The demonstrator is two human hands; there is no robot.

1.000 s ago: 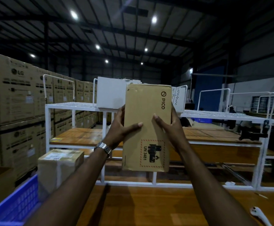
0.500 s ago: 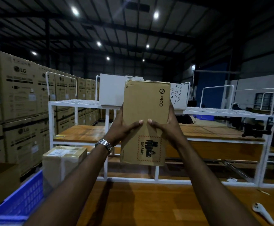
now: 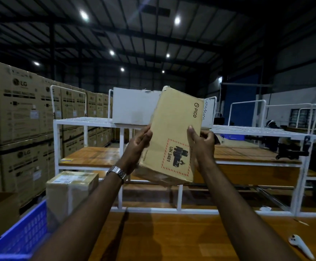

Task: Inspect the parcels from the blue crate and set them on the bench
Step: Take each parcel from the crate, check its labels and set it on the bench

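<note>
PICO parcel (image 3: 174,136) held tilted in air above counter (image 3: 172,238), left hand (image 3: 139,143) and right hand (image 3: 200,144) fingers curled round its side edges. Step: inspection. Next: lower flat onto counter. Second parcel (image 3: 68,189) in blue crate (image 3: 21,234), counter's left edge.

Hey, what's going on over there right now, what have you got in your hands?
Left hand and right hand both grip PICO parcel, tilted, held above bench. Second parcel in blue crate. Nothing in the way.
</note>
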